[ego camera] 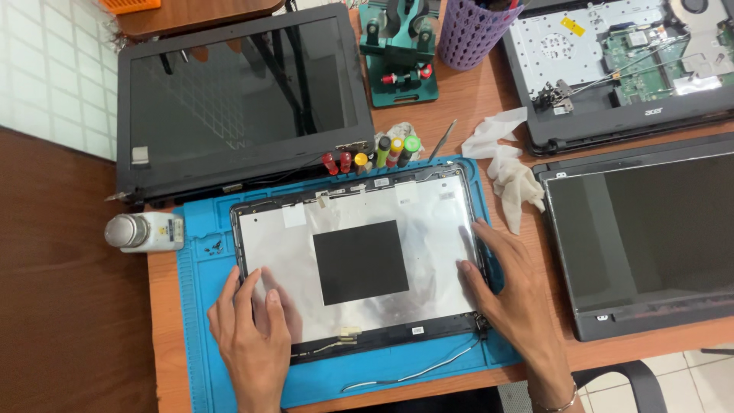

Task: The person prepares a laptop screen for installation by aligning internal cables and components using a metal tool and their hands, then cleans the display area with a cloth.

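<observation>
While both flat, spread hands press it | left hand (252, 325), right hand (508, 287) | laptop screen panel (359, 260) on blue repair mat (202, 306): thin, light, likely fragile | grip side edges.

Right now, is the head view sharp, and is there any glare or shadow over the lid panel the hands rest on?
Head view: sharp throughout, evenly lit. The silver lid panel shows soft streaky sheen, not blown out. Left hand and right hand cast only faint shadows. The dark screen above mirrors a diamond-grid pattern.
</observation>
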